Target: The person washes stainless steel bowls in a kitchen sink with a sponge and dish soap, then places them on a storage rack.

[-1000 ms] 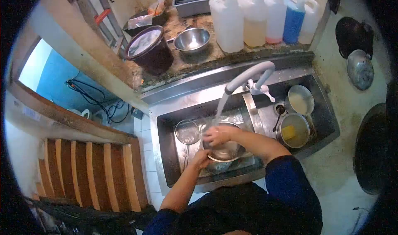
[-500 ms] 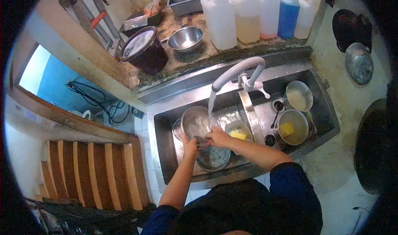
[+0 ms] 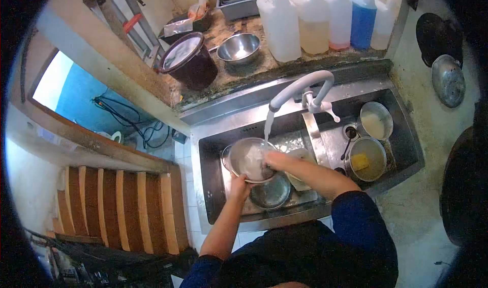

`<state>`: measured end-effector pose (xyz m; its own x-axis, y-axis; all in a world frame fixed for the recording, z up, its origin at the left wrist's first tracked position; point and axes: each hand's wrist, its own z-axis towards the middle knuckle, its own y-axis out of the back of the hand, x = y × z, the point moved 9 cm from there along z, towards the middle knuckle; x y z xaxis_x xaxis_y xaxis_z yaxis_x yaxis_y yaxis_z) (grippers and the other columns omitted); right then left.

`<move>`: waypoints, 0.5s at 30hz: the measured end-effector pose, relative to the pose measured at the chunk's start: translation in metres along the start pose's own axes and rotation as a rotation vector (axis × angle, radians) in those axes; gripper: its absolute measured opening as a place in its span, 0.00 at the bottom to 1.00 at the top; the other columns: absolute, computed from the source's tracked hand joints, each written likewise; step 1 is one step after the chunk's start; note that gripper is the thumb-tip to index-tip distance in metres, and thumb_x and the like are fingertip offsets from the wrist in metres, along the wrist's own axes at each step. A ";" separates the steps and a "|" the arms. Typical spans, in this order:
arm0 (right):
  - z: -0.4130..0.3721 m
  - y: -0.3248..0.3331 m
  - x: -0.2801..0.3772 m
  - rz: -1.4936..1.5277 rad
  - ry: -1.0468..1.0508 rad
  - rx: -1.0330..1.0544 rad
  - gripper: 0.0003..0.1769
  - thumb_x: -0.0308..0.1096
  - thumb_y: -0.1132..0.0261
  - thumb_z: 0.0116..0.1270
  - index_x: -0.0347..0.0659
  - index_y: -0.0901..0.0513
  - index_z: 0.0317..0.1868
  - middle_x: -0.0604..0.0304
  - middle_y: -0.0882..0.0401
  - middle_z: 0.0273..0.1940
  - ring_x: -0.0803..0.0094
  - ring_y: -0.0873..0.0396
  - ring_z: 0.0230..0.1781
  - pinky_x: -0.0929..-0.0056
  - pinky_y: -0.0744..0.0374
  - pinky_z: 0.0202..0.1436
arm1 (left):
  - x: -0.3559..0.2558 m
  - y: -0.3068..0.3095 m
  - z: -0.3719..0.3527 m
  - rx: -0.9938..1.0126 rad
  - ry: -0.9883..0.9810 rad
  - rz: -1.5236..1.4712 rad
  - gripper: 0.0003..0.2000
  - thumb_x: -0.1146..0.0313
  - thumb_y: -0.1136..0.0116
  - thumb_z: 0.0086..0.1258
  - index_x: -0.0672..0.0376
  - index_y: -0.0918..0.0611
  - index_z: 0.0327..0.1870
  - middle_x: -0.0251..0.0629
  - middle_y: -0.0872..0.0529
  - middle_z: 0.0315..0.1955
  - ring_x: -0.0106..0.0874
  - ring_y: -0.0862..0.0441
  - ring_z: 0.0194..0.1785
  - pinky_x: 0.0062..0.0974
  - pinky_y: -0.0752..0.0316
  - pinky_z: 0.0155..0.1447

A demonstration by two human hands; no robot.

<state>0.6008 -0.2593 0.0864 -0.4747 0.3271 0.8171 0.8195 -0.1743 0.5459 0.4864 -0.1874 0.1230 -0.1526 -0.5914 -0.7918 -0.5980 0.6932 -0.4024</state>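
A round metal bowl [image 3: 243, 158] is held tilted over the left sink basin, under water running from the faucet [image 3: 300, 82]. My left hand [image 3: 241, 186] grips its near rim, thumb over the edge. Blurred by motion, my right hand [image 3: 277, 161] reaches inside the bowl's right side, closed around something dark that I cannot make out. Just below the bowl, a second metal pan [image 3: 270, 191] lies in the basin. A pale container [image 3: 301, 179] sits to the right, partly hidden under my right forearm.
The right basin [image 3: 330, 143] holds a pot with cloudy liquid [image 3: 376, 121], a pot with a yellow sponge [image 3: 360, 161] and a dark ladle [image 3: 349, 133]. Behind the sink stand several plastic jugs [image 3: 278, 29], a steel bowl [image 3: 239, 48] and a dark bucket [image 3: 190, 62]. Stairs [image 3: 119, 206] descend at left.
My right hand has moved from the bowl's near rim to inside its right side. My left hand keeps hold of the rim. The whole view has shifted slightly.
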 end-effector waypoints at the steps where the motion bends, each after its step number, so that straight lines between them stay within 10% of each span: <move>1: 0.005 0.011 -0.011 0.094 -0.142 -0.077 0.15 0.26 0.42 0.51 0.44 0.18 0.41 0.51 0.22 0.46 0.55 0.24 0.48 0.63 0.27 0.55 | 0.013 0.004 -0.002 -0.068 0.088 0.095 0.38 0.85 0.60 0.56 0.43 0.53 0.68 0.53 0.36 0.59 0.52 0.25 0.53 0.49 0.17 0.40; 5: 0.020 0.012 0.037 -0.013 0.311 -0.591 0.15 0.34 0.46 0.58 0.45 0.19 0.45 0.51 0.21 0.45 0.56 0.23 0.47 0.65 0.27 0.55 | 0.067 0.020 0.029 0.092 0.195 -0.145 0.36 0.84 0.58 0.56 0.44 0.50 0.66 0.52 0.31 0.55 0.50 0.22 0.49 0.50 0.17 0.40; 7: 0.017 -0.015 0.047 0.387 0.082 -0.284 0.16 0.38 0.47 0.60 0.45 0.20 0.45 0.50 0.20 0.43 0.56 0.23 0.47 0.67 0.28 0.56 | 0.061 0.030 0.032 0.101 0.195 -0.196 0.35 0.84 0.58 0.56 0.45 0.49 0.66 0.51 0.29 0.53 0.49 0.21 0.47 0.49 0.17 0.38; 14: -0.013 -0.018 -0.003 -0.664 0.154 0.240 0.14 0.41 0.45 0.62 0.49 0.18 0.43 0.54 0.21 0.44 0.56 0.24 0.48 0.58 0.24 0.48 | 0.005 0.038 0.007 0.003 0.008 0.167 0.38 0.86 0.59 0.51 0.45 0.47 0.66 0.47 0.29 0.53 0.45 0.20 0.46 0.37 0.16 0.35; 15: -0.018 0.012 0.001 -0.612 0.338 0.030 0.12 0.36 0.44 0.60 0.50 0.18 0.44 0.55 0.21 0.44 0.55 0.24 0.47 0.59 0.23 0.48 | 0.001 0.038 0.003 -0.041 -0.019 0.175 0.37 0.86 0.60 0.51 0.46 0.47 0.66 0.47 0.29 0.53 0.45 0.21 0.46 0.36 0.16 0.35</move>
<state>0.6041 -0.2776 0.0973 -0.9238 0.0507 0.3794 0.3787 -0.0239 0.9252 0.4658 -0.1601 0.1049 -0.2426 -0.4546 -0.8570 -0.5952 0.7674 -0.2385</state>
